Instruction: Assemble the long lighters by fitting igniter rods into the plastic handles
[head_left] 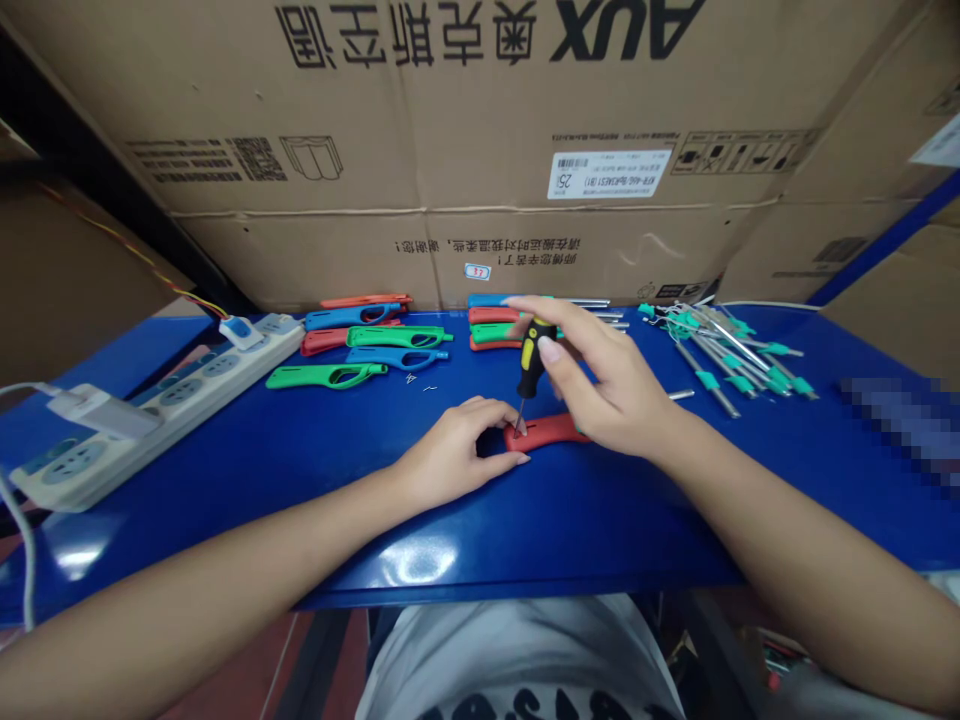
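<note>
A red plastic handle piece (546, 430) lies on the blue table (315, 470) in front of me. My left hand (457, 450) presses down on its left end, fingers curled over it. My right hand (600, 375) holds a small screwdriver (531, 365) with a black and yellow grip, upright, its tip set into the red piece near my left fingertips.
Green, blue and red handle pieces (360, 350) lie at the back left, more (495, 325) stacked behind the screwdriver. Several metal rods with teal collars (727, 350) are piled at the back right. A white power strip (150, 400) sits on the left. Cardboard boxes (480, 130) wall the back.
</note>
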